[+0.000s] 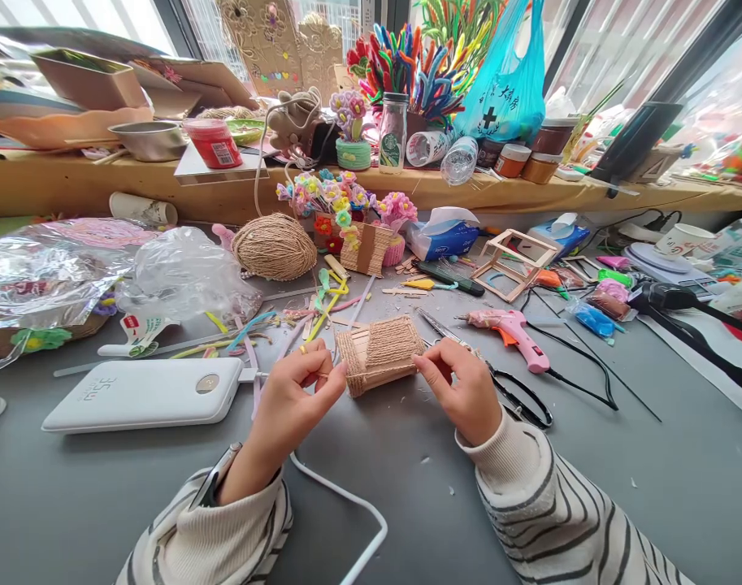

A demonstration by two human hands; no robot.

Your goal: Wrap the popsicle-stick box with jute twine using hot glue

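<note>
A small wooden-stick box, partly covered with rows of jute twine, lies on its side on the grey table between my hands. My left hand pinches a strand of twine at the box's left end. At its right end my right hand has thumb and forefinger pinched by the strand, close to the corner. The strand runs along the box's near side. Behind and to the left rests a ball of jute twine. Scissors with black handles lie partly behind my right hand.
A pink hot glue gun lies to the right with its black cord. On the left is a white power bank with a white cable. Pipe-cleaner flowers, a wooden frame and a tissue pack stand behind.
</note>
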